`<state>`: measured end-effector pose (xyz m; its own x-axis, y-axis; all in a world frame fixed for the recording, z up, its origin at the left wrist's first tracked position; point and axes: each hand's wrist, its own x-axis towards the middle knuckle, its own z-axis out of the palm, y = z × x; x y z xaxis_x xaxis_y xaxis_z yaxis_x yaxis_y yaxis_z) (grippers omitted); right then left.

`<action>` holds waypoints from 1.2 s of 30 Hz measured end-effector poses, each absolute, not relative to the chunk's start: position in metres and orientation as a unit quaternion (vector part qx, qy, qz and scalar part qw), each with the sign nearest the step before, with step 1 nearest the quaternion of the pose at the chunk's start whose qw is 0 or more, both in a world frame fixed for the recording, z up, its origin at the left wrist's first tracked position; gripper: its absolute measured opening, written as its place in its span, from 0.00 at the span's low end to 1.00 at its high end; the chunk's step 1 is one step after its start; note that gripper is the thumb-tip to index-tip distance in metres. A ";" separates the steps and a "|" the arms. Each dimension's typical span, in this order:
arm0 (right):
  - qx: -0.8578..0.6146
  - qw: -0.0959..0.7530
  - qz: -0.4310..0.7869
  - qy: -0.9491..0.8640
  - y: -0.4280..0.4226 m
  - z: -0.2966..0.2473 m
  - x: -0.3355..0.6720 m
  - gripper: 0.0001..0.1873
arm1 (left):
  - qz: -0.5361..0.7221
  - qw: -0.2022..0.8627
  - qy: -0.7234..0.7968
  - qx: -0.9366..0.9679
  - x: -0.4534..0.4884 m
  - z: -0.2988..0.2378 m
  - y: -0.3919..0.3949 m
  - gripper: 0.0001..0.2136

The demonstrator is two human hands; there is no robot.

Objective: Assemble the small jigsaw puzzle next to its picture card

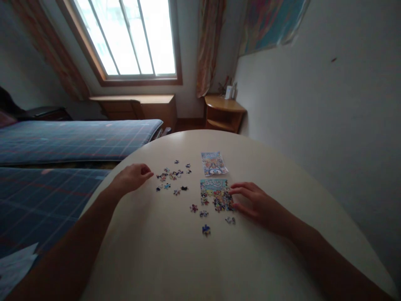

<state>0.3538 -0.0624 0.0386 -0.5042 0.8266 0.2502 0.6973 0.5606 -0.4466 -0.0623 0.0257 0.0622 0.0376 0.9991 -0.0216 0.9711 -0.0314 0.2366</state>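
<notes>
A partly joined jigsaw puzzle (216, 193) lies on the round cream table (175, 251), its lower edge uneven. My right hand (250, 201) rests at the puzzle's right side with fingers apart, the fingertips at its edge. Left of the puzzle is a loose cluster of jigsaw pieces (172, 174). My left hand (135, 177) is beside that cluster, fingers curled together; whatever is in them, if anything, is hidden. Below the puzzle lie several single pieces, among them a blue one (206, 230) and a pale pair (230, 220).
Just beyond the puzzle lies a small printed picture sheet (214, 163). A bed with a plaid cover (69, 140) stands to the left of the table. Along the right runs a white wall (338, 125). A wooden corner shelf (224, 104) and a desk (150, 100) stand behind.
</notes>
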 end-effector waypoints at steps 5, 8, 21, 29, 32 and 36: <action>-0.451 0.201 0.150 -0.857 -0.059 0.036 0.356 0.15 | 0.045 0.126 0.667 0.733 -0.052 0.068 0.014 0.15; -0.456 0.193 0.157 -0.855 -0.059 0.036 0.356 0.16 | 0.040 0.131 0.668 0.732 -0.044 0.069 0.009 0.17; -0.454 0.196 0.155 -0.856 -0.059 0.033 0.358 0.17 | 0.116 0.133 0.628 0.758 -0.041 0.042 0.023 0.18; -0.450 0.190 0.152 -0.859 -0.059 0.033 0.358 0.17 | 0.139 0.136 0.613 0.766 -0.034 0.043 0.020 0.20; -0.451 0.187 0.151 -0.860 -0.058 0.033 0.358 0.17 | 0.149 0.127 0.596 0.778 -0.029 0.044 0.020 0.19; -0.451 0.183 0.154 -0.860 -0.058 0.031 0.358 0.17 | 0.159 0.123 0.603 0.772 -0.027 0.039 0.024 0.16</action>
<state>0.3583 -0.0584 0.0315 -0.5267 0.8315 0.1768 0.7189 0.5466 -0.4293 -0.0274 0.0235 0.0386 0.2228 0.9700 0.0971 0.8920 -0.2430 0.3811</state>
